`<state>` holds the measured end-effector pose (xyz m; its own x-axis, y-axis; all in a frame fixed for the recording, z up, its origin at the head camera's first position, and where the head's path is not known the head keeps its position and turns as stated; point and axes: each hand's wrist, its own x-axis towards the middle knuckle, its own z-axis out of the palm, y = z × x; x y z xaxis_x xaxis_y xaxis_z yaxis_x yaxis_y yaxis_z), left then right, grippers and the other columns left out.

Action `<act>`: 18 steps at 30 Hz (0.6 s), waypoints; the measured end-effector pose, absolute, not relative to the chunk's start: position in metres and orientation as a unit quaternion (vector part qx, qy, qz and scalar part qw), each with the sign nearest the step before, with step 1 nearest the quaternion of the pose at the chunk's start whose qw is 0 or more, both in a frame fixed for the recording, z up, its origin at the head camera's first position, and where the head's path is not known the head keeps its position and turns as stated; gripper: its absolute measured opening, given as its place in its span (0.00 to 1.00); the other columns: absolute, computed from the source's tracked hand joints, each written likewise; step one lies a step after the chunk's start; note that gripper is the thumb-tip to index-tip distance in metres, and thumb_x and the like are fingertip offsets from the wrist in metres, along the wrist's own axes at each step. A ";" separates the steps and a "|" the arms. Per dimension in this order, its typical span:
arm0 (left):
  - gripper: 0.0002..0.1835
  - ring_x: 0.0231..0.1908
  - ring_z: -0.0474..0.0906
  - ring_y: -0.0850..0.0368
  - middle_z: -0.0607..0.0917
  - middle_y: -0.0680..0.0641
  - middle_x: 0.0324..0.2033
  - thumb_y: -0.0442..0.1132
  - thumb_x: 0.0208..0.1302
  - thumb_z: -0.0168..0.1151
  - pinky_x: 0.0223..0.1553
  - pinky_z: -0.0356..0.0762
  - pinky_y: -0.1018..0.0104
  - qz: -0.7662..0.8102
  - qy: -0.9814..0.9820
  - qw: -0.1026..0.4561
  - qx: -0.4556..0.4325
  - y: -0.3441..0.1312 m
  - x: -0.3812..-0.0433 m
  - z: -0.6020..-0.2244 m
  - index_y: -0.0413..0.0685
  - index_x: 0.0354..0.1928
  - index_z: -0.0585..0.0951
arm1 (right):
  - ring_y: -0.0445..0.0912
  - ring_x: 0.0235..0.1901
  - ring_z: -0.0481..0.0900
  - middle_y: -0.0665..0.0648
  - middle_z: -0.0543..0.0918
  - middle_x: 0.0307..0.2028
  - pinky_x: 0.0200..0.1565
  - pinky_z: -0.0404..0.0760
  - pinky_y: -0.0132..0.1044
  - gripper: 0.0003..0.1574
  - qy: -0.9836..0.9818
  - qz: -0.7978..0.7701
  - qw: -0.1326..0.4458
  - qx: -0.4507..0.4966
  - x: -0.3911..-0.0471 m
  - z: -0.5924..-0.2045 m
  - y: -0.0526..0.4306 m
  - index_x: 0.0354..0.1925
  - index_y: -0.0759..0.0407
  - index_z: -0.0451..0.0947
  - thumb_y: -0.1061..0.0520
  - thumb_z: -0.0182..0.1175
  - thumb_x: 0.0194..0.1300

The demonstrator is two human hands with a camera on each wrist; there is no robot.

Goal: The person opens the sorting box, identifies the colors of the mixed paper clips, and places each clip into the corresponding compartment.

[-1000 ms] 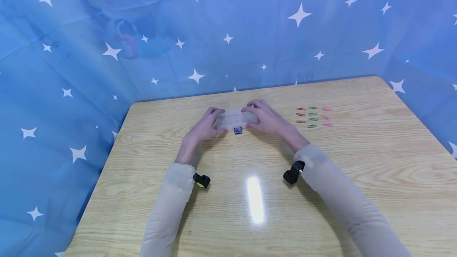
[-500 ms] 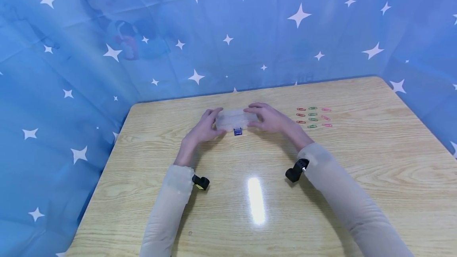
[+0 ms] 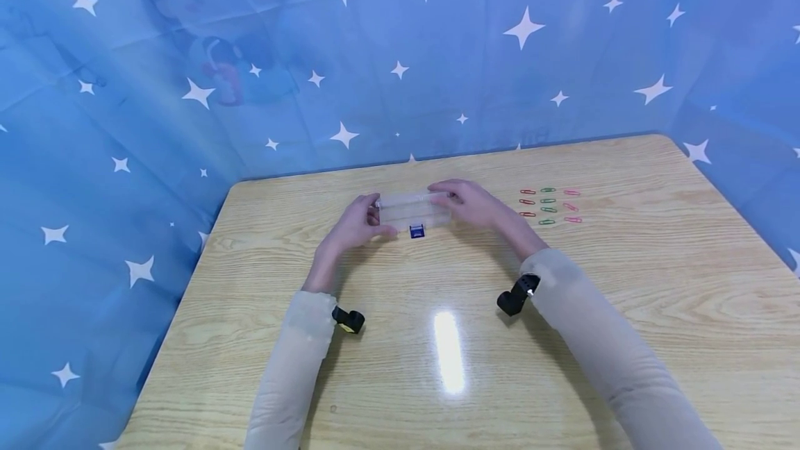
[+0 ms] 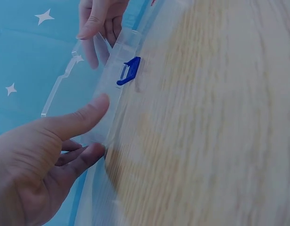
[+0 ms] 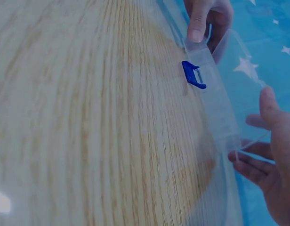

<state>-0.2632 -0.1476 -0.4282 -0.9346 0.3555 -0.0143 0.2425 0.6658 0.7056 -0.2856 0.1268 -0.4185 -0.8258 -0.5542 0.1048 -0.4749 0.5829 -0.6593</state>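
Observation:
A clear plastic box (image 3: pixel 406 216) with a blue latch (image 3: pixel 417 231) on its front sits near the table's far side. Both wrist views show its transparent lid (image 4: pixel 65 81) tilted up from the body. My left hand (image 3: pixel 355 225) grips the box's left end, thumb at the front and fingers curled round the side. At the right end, my right hand (image 3: pixel 473 207) pinches the lid, its thumb (image 5: pixel 267 101) at the lid's raised edge. Its other fingers are at the box's corner, partly seen through the plastic.
Right of the box, paper clips lie in columns: red clips (image 3: pixel 527 202), green clips (image 3: pixel 548 200) and pink clips (image 3: pixel 571 207). Behind the wooden table (image 3: pixel 400 339) hangs a blue curtain (image 3: pixel 375 40) with white stars. A black wrist camera (image 3: pixel 519 295) sits on the right sleeve.
The lid has come up from the box. My left fingers have shifted from the top to the left end, and my right hand has moved slightly right.

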 end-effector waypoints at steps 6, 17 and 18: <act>0.34 0.39 0.74 0.54 0.75 0.43 0.40 0.51 0.53 0.66 0.39 0.77 0.62 0.403 0.895 0.078 0.176 -0.151 -0.263 -0.430 0.38 0.57 0.70 | 0.48 0.50 0.74 0.55 0.72 0.58 0.53 0.73 0.44 0.32 0.886 -0.368 0.059 -0.277 -0.287 -0.419 0.125 0.62 0.56 0.67 0.39 0.46 0.68; 0.33 0.44 0.73 0.54 0.74 0.44 0.46 0.48 0.60 0.61 0.44 0.76 0.61 0.411 0.893 0.093 0.160 -0.156 -0.260 -0.429 0.37 0.62 0.66 | 0.45 0.45 0.76 0.55 0.77 0.49 0.50 0.75 0.40 0.34 0.884 -0.395 0.042 -0.248 -0.290 -0.419 0.122 0.59 0.57 0.70 0.36 0.45 0.67; 0.34 0.44 0.73 0.54 0.74 0.44 0.47 0.47 0.60 0.61 0.45 0.76 0.62 0.410 0.893 0.094 0.159 -0.156 -0.260 -0.428 0.37 0.63 0.64 | 0.45 0.45 0.75 0.54 0.78 0.49 0.50 0.75 0.40 0.34 0.884 -0.398 0.039 -0.243 -0.290 -0.419 0.122 0.58 0.57 0.70 0.36 0.45 0.67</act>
<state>-0.2595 -0.1557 -0.4284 -0.9316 0.3617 -0.0368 0.2080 0.6133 0.7619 -0.2899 0.1219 -0.4191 -0.8791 -0.4603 0.1235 -0.3977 0.5657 -0.7224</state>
